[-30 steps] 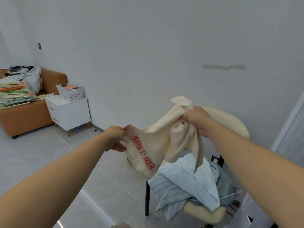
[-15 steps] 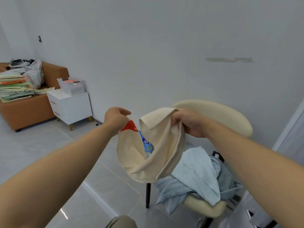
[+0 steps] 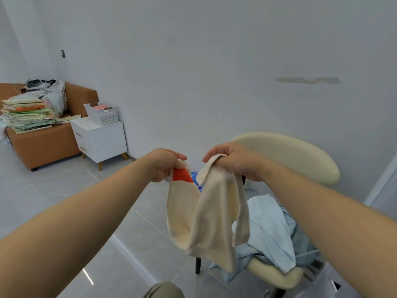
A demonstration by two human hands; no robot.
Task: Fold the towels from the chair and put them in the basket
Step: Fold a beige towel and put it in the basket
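Left hand and right hand hold 1 cream towel up in the air between them, in front of the chair.

Far left, an orange-brown sofa carries a stack of papers and a heap of pale cloth or bags (which of the 2 I cannot tell). Just right of the sofa stands a white cabinet with 2 drawers. On its top sits the white perforated basket, with something pink-orange inside it.

Toward the middle, the left hand has its fingers curled round 1 top edge of the cream towel, where a red patch shows just under the knuckles. The cloth sags from there in a deep loop and rises to the right hand, whose fingers and thumb clamp the other end. A corner flops over that hand's forefinger, and a further flap hangs below the wrist. The 2 hands are near each other but do not touch.

Right of them, the chair's cream backrest curves behind the right forearm. On its seat lies a pile of light blue towels, with a grey-blue towel beneath, edges hanging over the seat's front. The cream towel's lower end hangs in front of that pile.
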